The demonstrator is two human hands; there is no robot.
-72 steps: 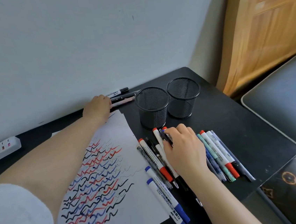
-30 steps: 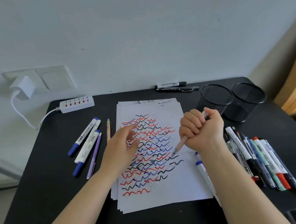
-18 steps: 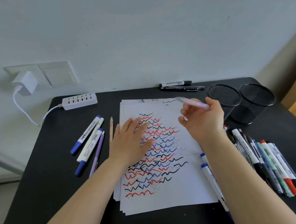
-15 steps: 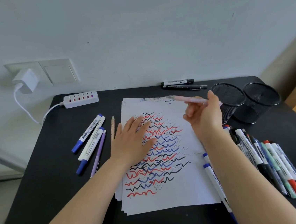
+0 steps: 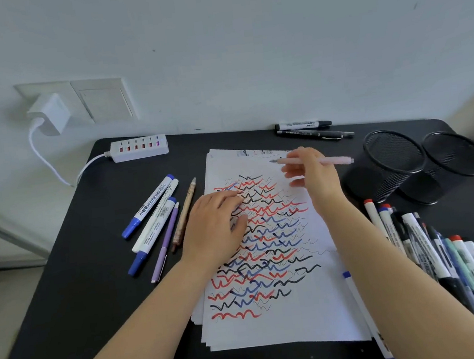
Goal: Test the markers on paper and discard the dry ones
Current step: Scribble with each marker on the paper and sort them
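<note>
A stack of white paper (image 5: 300, 319) covered in red, blue and black squiggles lies in the middle of the black table (image 5: 94, 282). My left hand (image 5: 214, 228) rests flat on the paper's left part, fingers straight. My right hand (image 5: 314, 177) holds a thin pink pen (image 5: 336, 159) level above the paper's top right corner, tip pointing left. A row of several markers (image 5: 444, 268) lies at the right. A smaller group of markers and pens (image 5: 158, 217) lies left of the paper.
Two black mesh cups (image 5: 395, 162) (image 5: 453, 165) stand at the back right. Two black pens (image 5: 309, 130) lie against the wall. A white power strip (image 5: 139, 148) sits at the back left, cabled to a wall plug. A blue-capped marker (image 5: 364, 312) lies by the paper's right edge.
My right hand has lifted the pink pen off the paper and turned it level, carrying it toward the back right. My left hand has settled flat on the sheet.
</note>
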